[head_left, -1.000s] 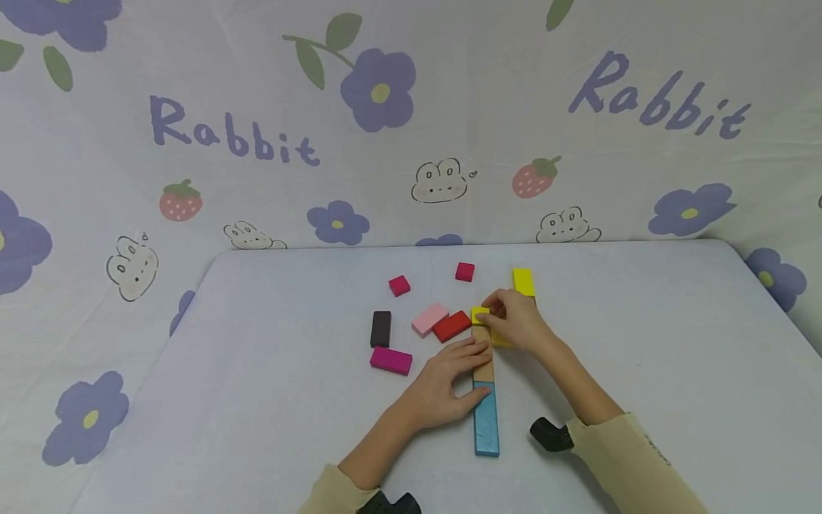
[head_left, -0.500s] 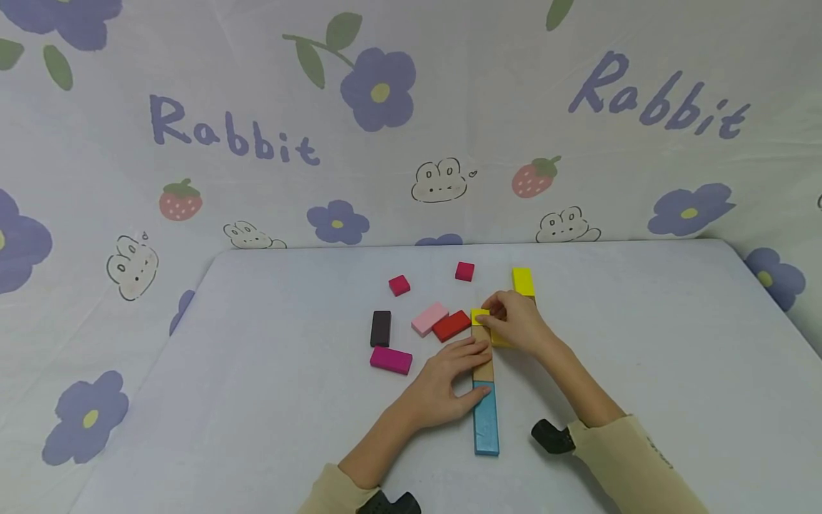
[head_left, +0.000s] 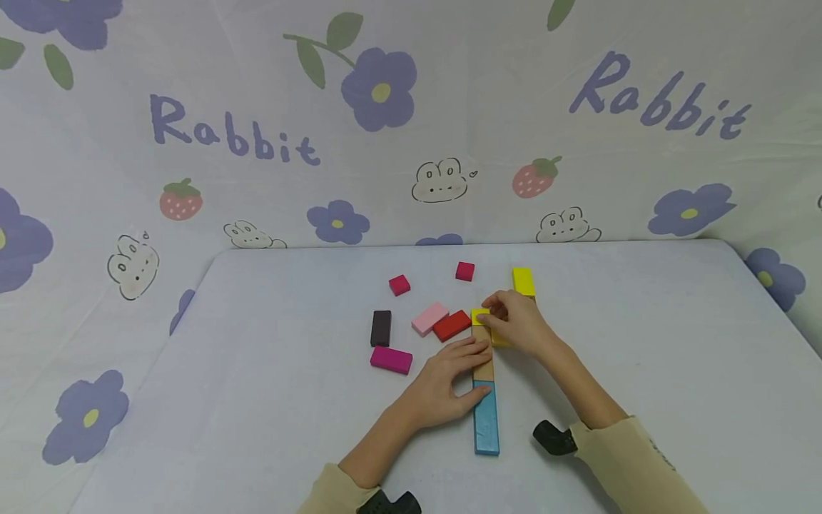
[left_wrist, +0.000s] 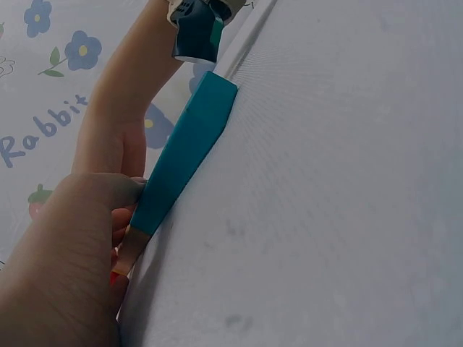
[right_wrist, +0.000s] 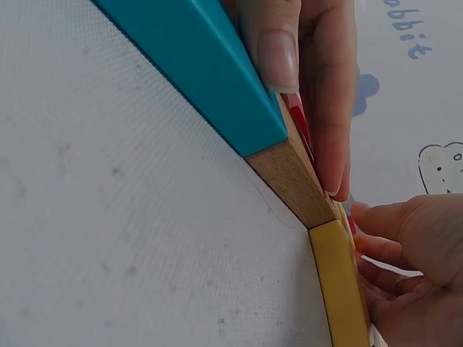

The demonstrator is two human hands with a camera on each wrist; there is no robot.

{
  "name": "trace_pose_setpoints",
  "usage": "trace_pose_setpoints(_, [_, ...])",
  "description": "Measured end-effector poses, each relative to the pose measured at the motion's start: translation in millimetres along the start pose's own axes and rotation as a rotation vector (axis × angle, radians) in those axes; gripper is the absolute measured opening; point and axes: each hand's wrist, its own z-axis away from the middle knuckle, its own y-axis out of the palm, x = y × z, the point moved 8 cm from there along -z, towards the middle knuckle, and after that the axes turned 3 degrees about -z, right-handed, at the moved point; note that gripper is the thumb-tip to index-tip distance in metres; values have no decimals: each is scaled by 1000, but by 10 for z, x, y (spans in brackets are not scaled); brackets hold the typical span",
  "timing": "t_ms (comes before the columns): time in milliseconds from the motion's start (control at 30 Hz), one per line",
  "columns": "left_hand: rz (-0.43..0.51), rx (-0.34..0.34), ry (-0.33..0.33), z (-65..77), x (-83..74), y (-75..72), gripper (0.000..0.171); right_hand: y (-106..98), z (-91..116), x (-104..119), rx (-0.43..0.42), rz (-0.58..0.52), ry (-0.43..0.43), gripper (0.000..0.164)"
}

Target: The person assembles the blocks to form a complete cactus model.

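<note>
Blocks [head_left: 452, 326], pink and red, lie near both hands [head_left: 444, 387].

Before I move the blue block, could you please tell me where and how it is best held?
I would pinch the blue block across its long sides, near the end closest to the person, coming from above. It is long and narrow, with both sides free there; its far end meets the wooden block, and the left hand has its thumb there.

We lose part of the wooden block [head_left: 483, 372] under the left hand [head_left: 446, 389] and of a yellow block [head_left: 501, 341] behind the right hand [head_left: 521, 325]. We cannot read the marking [head_left: 662, 455] on the cropped right sleeve [head_left: 632, 467]; the right wrist view cuts off the blue block [right_wrist: 206, 79].
</note>
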Motion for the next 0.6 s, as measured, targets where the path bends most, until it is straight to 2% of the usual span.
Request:
trace_pose_setpoints(300, [-4,-4,0,-3,14,7,58,-128,133,47,-81,-27,-78,32])
trace_pose_setpoints(600, [-15,-5,5,-3,8,3,58,-280,299,-3,-198,-65,-132,35])
